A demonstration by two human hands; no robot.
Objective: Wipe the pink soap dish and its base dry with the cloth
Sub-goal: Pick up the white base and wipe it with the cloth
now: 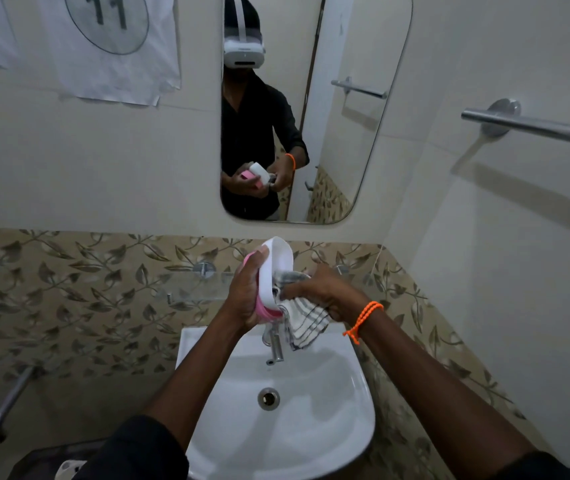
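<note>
My left hand (246, 296) grips the soap dish upright above the basin: its pink part (263, 310) shows at the bottom and behind my thumb, and the white base (276, 268) faces right. My right hand (321, 291) holds a white cloth with dark stripes (306, 322) and presses a bunched part of it against the white base. The rest of the cloth hangs down over the tap. An orange band circles my right wrist.
A white washbasin (328, 410) with a chrome tap (276, 344) lies below my hands. A glass shelf (190, 285) runs along the tiled wall behind. A mirror (345, 116) hangs above. A steel towel bar (536, 128) juts from the right wall.
</note>
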